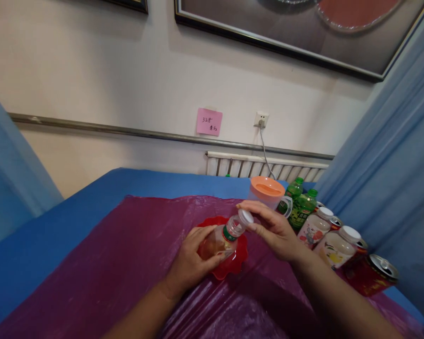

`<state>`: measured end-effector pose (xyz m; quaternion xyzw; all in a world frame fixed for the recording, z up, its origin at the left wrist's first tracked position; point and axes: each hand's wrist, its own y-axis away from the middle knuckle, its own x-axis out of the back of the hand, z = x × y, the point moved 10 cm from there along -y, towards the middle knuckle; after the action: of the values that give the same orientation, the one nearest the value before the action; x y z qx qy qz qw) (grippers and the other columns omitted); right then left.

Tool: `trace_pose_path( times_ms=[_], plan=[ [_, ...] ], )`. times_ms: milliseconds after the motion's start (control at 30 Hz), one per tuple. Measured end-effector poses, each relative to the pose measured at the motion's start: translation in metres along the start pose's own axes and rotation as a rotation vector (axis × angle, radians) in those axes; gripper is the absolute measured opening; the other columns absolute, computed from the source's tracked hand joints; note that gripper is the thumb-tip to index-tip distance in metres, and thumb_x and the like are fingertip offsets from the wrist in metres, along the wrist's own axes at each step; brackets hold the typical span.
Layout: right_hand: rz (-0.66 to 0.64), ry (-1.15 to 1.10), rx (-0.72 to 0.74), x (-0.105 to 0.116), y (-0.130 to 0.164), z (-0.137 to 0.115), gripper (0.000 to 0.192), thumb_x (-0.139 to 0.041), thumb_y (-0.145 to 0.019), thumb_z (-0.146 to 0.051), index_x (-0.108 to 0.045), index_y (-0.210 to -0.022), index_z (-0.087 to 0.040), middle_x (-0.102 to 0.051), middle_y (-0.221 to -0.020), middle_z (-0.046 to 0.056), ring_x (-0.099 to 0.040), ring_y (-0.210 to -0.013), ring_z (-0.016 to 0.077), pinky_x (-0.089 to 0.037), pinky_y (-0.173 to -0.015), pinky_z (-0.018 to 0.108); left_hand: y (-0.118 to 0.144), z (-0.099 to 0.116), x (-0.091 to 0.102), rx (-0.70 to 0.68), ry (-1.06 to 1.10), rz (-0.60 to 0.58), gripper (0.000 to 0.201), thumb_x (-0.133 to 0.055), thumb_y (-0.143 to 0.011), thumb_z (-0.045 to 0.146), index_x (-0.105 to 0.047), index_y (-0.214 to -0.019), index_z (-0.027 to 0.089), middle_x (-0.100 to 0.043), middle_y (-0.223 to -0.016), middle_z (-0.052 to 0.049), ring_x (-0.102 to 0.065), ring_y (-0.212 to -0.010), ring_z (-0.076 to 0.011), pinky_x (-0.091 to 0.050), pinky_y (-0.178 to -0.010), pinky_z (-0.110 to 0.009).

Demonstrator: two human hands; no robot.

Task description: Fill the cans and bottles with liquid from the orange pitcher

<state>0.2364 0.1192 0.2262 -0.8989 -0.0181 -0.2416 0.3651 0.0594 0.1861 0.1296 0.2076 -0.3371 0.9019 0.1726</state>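
My left hand (192, 256) is wrapped round a clear bottle (215, 242) with a green neck label and amber liquid low inside. The bottle tilts to the right over a red scalloped dish (229, 268). Between the thumb and fingers of my right hand (273, 228) is a white cap (245, 216), right at the bottle's mouth. Whether the cap touches the rim I cannot tell. Part of the dish is hidden behind the bottle and my left hand.
Behind my right hand stands a clear pitcher with an orange lid (266, 187). Green bottles (304, 207), white-capped bottles (337, 247) and red cans (371, 275) line the right side. Purple plastic sheeting (120, 249) covers the blue surface (21, 254). Blue curtains (392, 160) hang at both sides.
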Motion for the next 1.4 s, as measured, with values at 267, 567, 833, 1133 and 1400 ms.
trace_pose_path(
  times_ms=[267, 567, 833, 1133, 1400],
  plan=[
    [-0.099, 0.11, 0.046, -0.012, 0.0, -0.013, 0.043, -0.059, -0.102, -0.027, -0.058, -0.144, -0.035, -0.067, -0.134, 0.006, -0.062, -0.127, 0.0226, -0.051, -0.107, 0.047, 0.002, -0.003, -0.001, -0.004, -0.005, -0.004, 0.058, -0.087, -0.074, 0.035, -0.065, -0.127, 0.031, -0.075, -0.119, -0.006, -0.069, -0.109, -0.0289, -0.054, -0.097, -0.05],
    [0.053, 0.212, -0.078, -0.008, -0.006, 0.001, 0.047, -0.08, -0.08, -0.061, -0.06, -0.098, -0.023, -0.066, -0.094, 0.004, -0.063, -0.086, 0.0229, -0.053, -0.078, 0.04, 0.004, 0.017, 0.009, -0.159, -0.046, 0.079, 0.054, -0.083, -0.081, 0.041, -0.063, -0.13, 0.029, -0.075, -0.117, -0.006, -0.069, -0.107, -0.0272, -0.056, -0.097, -0.048],
    [-0.015, 0.007, -0.027, -0.037, 0.008, -0.019, 0.06, -0.042, -0.108, -0.049, -0.027, -0.162, -0.029, -0.039, -0.165, 0.01, -0.039, -0.151, 0.0251, -0.037, -0.122, 0.048, 0.005, 0.0, 0.01, -0.093, -0.074, 0.099, 0.058, -0.085, -0.081, 0.036, -0.06, -0.133, 0.031, -0.072, -0.124, -0.005, -0.069, -0.111, -0.0255, -0.056, -0.099, -0.045],
    [0.337, 0.129, -0.108, -0.022, 0.018, -0.003, 0.08, -0.082, -0.079, -0.059, -0.048, -0.142, -0.024, -0.062, -0.128, 0.012, -0.064, -0.116, 0.0295, -0.057, -0.098, 0.048, 0.006, 0.009, 0.009, -0.171, -0.087, 0.099, 0.055, -0.08, -0.085, 0.035, -0.06, -0.135, 0.029, -0.071, -0.126, -0.008, -0.068, -0.115, -0.0277, -0.056, -0.1, -0.048],
    [0.272, 0.068, 0.017, -0.026, 0.023, -0.023, 0.037, -0.048, -0.104, -0.019, -0.054, -0.139, -0.03, -0.064, -0.138, 0.007, -0.059, -0.13, 0.0221, -0.048, -0.111, 0.046, 0.006, 0.006, 0.011, -0.177, -0.096, 0.123, 0.057, -0.083, -0.083, 0.036, -0.059, -0.135, 0.029, -0.072, -0.124, -0.007, -0.069, -0.112, -0.0264, -0.058, -0.098, -0.047]
  ],
)
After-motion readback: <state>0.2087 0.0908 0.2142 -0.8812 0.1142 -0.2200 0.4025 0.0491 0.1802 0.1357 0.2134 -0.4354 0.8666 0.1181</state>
